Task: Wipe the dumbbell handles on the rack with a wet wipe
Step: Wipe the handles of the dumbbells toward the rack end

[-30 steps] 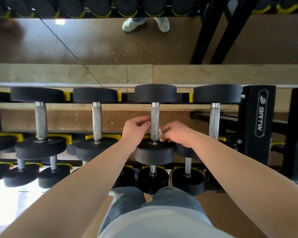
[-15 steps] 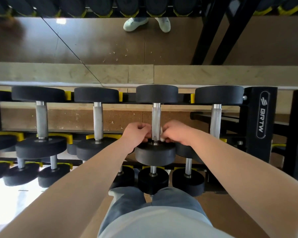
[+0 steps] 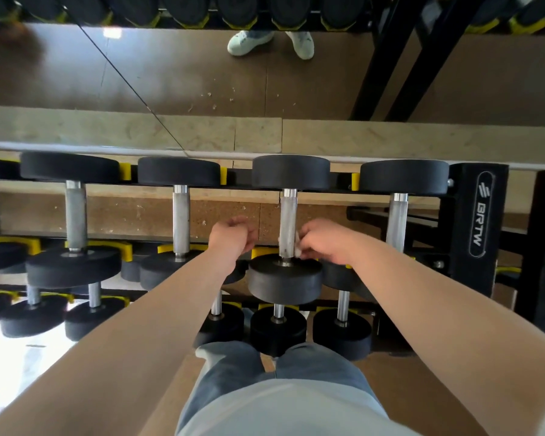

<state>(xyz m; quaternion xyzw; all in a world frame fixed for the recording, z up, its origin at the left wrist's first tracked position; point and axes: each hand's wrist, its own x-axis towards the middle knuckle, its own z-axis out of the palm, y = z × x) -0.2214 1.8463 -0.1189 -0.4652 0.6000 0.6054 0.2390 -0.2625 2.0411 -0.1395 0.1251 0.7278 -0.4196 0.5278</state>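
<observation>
A black metal rack (image 3: 480, 215) holds rows of dumbbells, and yellow holders (image 3: 125, 171) cup their ends. The dumbbell (image 3: 285, 280) being cleaned is the third one along the top row. Its handle (image 3: 288, 215) is a shiny, round metal bar with a rough, bumpy grip. It has a fat, round, black weight at each end. The bar points straight away from the person, one weight near and one far. The right hand (image 3: 326, 243) is at the near end of the bar. Its fingers (image 3: 309, 236) pinch a small white wet wipe (image 3: 297, 247) against the right side of the bar. The left hand (image 3: 232, 239) is just beside the bar on the left, with a gap between them. Its fingers (image 3: 247, 242) are curled in, and I cannot tell if they hold anything. Another dumbbell (image 3: 181, 221) sits close on the left, just past the left hand. One more (image 3: 397, 221) sits close on the right, past the right wrist. Smaller dumbbells (image 3: 277, 328) fill the rows lower down. Behind the rack there is a pale stone ledge (image 3: 107, 130), then a mirror (image 3: 170, 64) that shows brown floor and a pair of white shoes (image 3: 252, 42). Blue jeans (image 3: 230, 372) show at the bottom.
</observation>
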